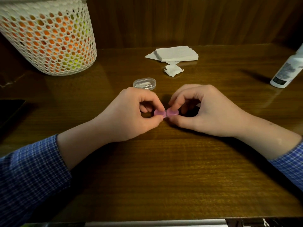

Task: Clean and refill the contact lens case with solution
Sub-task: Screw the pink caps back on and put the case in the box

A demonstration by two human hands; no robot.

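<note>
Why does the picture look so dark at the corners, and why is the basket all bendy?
Head view: the wide-angle lens bows the mesh basket and tilts the solution bottle at the edges; light is dim, and darkest in the corners; the glossy wooden table shows soft glare behind the hands; the pink lens case looks slightly soft.

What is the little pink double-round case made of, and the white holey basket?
The small pink contact lens case, pinched by the left hand and right hand, looks like smooth, slightly see-through plastic; light glows through it. The white mesh basket seems moulded matte plastic, judging by its even honeycomb holes.
</note>
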